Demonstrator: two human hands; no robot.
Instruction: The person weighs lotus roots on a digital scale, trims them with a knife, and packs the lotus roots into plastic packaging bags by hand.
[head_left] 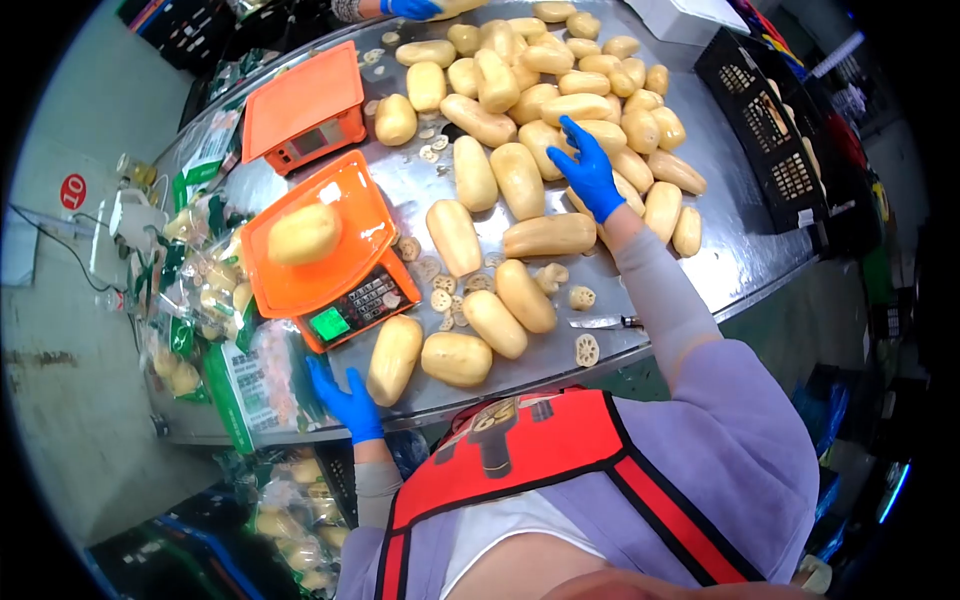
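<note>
In a blue glove, my right hand (590, 178) reaches over the pile of pale lotus roots (548, 236), its fingers spread and nothing gripped; whether a fingertip touches a root I cannot tell. My left hand (347, 405), gloved in blue too, is at the near edge of the table with thumb and fingers apart. It is beside a green-and-white plastic bag (250, 395) and a lotus root (395, 360). One lotus root (304, 235) lies on the orange scale (345, 200), whose display glows green. Cut slices (441, 299) are scattered beside the scale.
A knife (605, 322) and a loose slice (587, 350) lie near the front edge of the metal table (740, 240). A second orange scale (305, 105) stands farther back. A black crate (765, 130) is at right. Bagged roots (190, 300) line the left. Another person's gloved hand (410, 8) shows at top.
</note>
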